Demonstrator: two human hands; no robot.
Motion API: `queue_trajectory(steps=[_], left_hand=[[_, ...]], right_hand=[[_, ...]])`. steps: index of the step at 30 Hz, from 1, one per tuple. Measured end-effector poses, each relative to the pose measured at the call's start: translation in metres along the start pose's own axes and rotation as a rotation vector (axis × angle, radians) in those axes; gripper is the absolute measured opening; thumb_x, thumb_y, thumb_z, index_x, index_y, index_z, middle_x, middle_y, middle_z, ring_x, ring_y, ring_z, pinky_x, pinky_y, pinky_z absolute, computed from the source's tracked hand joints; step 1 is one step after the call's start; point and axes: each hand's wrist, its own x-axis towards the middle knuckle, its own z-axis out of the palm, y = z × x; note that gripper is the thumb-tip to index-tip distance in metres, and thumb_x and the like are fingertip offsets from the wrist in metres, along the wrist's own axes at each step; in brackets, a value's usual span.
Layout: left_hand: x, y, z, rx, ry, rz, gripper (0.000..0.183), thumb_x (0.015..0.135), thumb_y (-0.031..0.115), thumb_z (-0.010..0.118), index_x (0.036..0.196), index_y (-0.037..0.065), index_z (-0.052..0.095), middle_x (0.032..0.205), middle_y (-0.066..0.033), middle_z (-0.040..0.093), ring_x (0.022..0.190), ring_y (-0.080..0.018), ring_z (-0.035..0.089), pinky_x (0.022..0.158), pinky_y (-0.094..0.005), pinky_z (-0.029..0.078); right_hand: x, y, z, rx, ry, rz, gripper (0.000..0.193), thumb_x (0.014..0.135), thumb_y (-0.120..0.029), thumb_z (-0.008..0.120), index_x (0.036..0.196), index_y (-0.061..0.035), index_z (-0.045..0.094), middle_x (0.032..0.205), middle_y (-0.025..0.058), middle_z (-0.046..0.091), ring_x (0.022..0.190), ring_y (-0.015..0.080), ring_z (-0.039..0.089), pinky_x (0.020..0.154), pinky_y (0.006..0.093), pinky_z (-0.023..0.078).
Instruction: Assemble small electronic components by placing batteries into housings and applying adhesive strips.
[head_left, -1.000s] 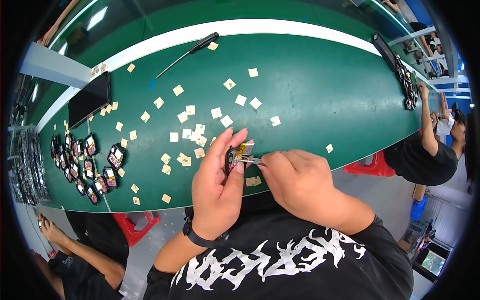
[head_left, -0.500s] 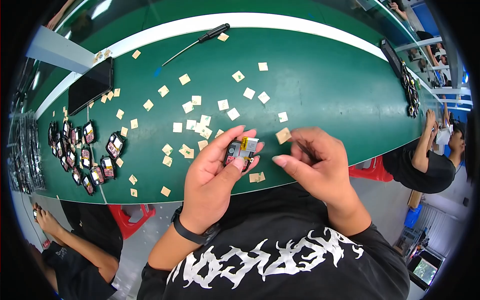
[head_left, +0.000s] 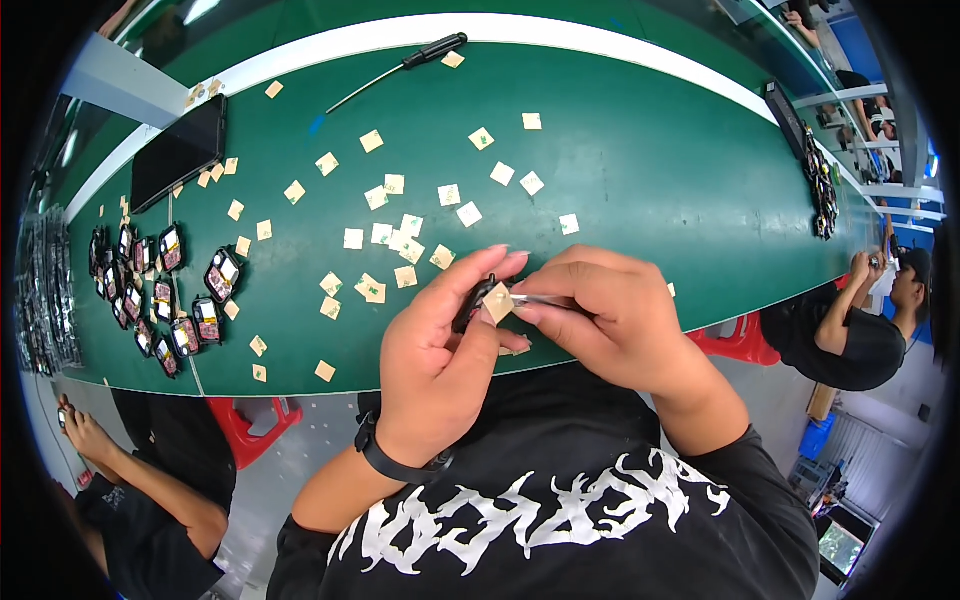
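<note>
My left hand (head_left: 440, 335), fingers curled, holds a small black electronic device (head_left: 470, 305) above the near edge of the table. Most of the device is hidden by my fingers and by a cream paper square (head_left: 499, 302) over it. My right hand (head_left: 605, 315) is closed on a thin metal tool that looks like tweezers (head_left: 542, 299). The tool reaches left to the paper square, beside my left thumb tip. Whether the square touches the device cannot be made out.
Similar cream squares lie scattered over the green table (head_left: 640, 170). Several open black devices (head_left: 222, 274) cluster at left near a black tablet-like panel (head_left: 180, 153). A screwdriver (head_left: 400, 70) lies at the far edge. Co-workers sit left and right; cables (head_left: 824, 190) lie far right.
My right hand has moved left to my left hand, bringing the paper square over the device. The silver battery pack seen on the device before is now covered.
</note>
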Motion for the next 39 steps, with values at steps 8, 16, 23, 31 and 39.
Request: queue_trajectory(steps=[8, 16, 23, 31, 39], left_hand=[[0.001, 0.002, 0.001, 0.021, -0.007, 0.008, 0.041, 0.101, -0.008, 0.044, 0.141, -0.002, 0.052, 0.140, -0.0153, 0.060, 0.115, -0.0169, 0.066, 0.090, -0.0299, 0.060], [0.000, -0.006, -0.008, 0.006, -0.086, 0.000, 0.047, 0.103, -0.004, 0.048, 0.150, -0.004, 0.042, 0.149, -0.0213, 0.050, 0.127, -0.0247, 0.060, 0.102, -0.0385, 0.056], [0.001, 0.003, -0.015, -0.137, -0.146, -0.099, 0.050, 0.103, -0.006, 0.045, 0.152, -0.004, 0.038, 0.152, -0.0205, 0.047, 0.132, -0.0242, 0.056, 0.106, -0.0418, 0.054], [0.000, 0.006, -0.018, -0.234, -0.139, -0.157, 0.051, 0.103, -0.004, 0.046, 0.154, -0.003, 0.037, 0.152, -0.0192, 0.047, 0.134, -0.0248, 0.053, 0.107, -0.0439, 0.053], [-0.001, 0.009, -0.012, -0.254, -0.060, -0.173, 0.049, 0.103, -0.001, 0.051, 0.151, -0.003, 0.040, 0.144, -0.0165, 0.052, 0.129, -0.0236, 0.058, 0.106, -0.0409, 0.055]], right_hand=[[-0.004, -0.002, 0.021, 0.095, 0.093, 0.098, 0.016, 0.092, -0.003, 0.070, 0.107, -0.0010, 0.072, 0.093, 0.0118, 0.071, 0.073, 0.0242, 0.070, 0.063, 0.0318, 0.056], [0.000, -0.006, 0.029, 0.410, 0.119, 0.402, 0.013, 0.090, -0.003, 0.075, 0.102, 0.0014, 0.073, 0.083, 0.0082, 0.068, 0.071, 0.0119, 0.068, 0.060, 0.0264, 0.053], [0.014, 0.004, 0.023, 0.580, 0.181, 0.582, 0.030, 0.077, -0.001, 0.087, 0.084, -0.0008, 0.058, 0.073, -0.0013, 0.052, 0.069, 0.0047, 0.053, 0.058, 0.0240, 0.047], [0.022, 0.005, 0.015, 0.462, 0.057, 0.581, 0.026, 0.080, 0.001, 0.084, 0.089, -0.0008, 0.060, 0.086, 0.0020, 0.062, 0.084, 0.0076, 0.062, 0.073, 0.0226, 0.052], [0.010, 0.004, 0.019, 0.817, 0.177, 0.588, 0.023, 0.088, -0.011, 0.080, 0.103, 0.0038, 0.071, 0.077, -0.0006, 0.058, 0.067, 0.0042, 0.049, 0.059, 0.0226, 0.041]])
